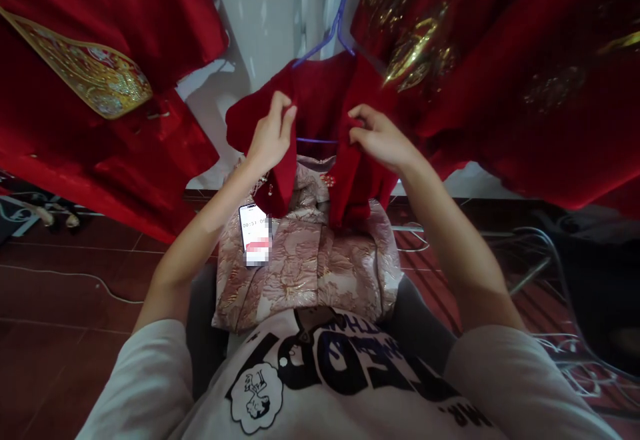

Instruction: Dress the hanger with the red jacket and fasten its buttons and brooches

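Note:
A small red jacket [320, 100] hangs on a blue hanger [336, 27] in front of me. My left hand [270, 135] grips the jacket's left front edge. My right hand [379, 139] pinches the right front edge near the collar. Both front panels are drawn toward the middle. Under the jacket, on my lap, lies a folded pink and gold brocade garment [305, 260]. A phone [255, 233] with a lit screen rests on the brocade's left side, close to my left forearm.
Large red garments with gold embroidery hang at the left [95, 80] and right [525, 73]. A white wall [270, 13] is behind. The floor is dark red tile [60, 280], with cables and a metal rack [545, 260] at the right.

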Tool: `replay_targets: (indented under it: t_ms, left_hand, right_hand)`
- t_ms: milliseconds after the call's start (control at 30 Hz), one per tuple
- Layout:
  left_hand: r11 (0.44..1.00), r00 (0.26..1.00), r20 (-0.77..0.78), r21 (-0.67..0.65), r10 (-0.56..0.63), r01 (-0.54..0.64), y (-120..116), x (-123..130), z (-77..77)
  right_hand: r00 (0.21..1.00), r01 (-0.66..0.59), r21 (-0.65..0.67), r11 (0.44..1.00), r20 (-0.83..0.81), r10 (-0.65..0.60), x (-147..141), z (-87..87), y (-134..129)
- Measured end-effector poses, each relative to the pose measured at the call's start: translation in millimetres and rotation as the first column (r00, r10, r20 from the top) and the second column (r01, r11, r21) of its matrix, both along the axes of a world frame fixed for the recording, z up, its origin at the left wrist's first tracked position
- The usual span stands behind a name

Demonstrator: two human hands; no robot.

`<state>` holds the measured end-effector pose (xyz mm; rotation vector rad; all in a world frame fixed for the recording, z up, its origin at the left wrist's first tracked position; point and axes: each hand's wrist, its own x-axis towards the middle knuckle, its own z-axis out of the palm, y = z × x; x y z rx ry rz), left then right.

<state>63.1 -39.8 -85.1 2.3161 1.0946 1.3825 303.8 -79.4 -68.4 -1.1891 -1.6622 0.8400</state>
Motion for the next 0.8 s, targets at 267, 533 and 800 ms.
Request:
replay_targets:
  t_ms: [267,533,800]
  left_hand:
    - [0.989,0.992,0.009,-0.083,-0.126,0.126,-5.4,38.4,2.0]
    - [0.973,0.954,0.240,-0.102,-0.178,0.207,0.1,24.2,-32.1]
    - [0.990,0.990,0.005,-0.015,-0.139,0.139,-17.5,24.4,-25.6]
  right_hand:
    - [0.999,-0.052,0.081,0.995,-0.013,0.053,-38.8,3.8,-11.8]
    - [0.947,-0.189,0.192,0.963,-0.224,0.230,-25.5,-31.2,-7.1]
    - [0.961,-0.090,0.296,0.951,-0.226,0.161,-28.1,-56.9,7.1]
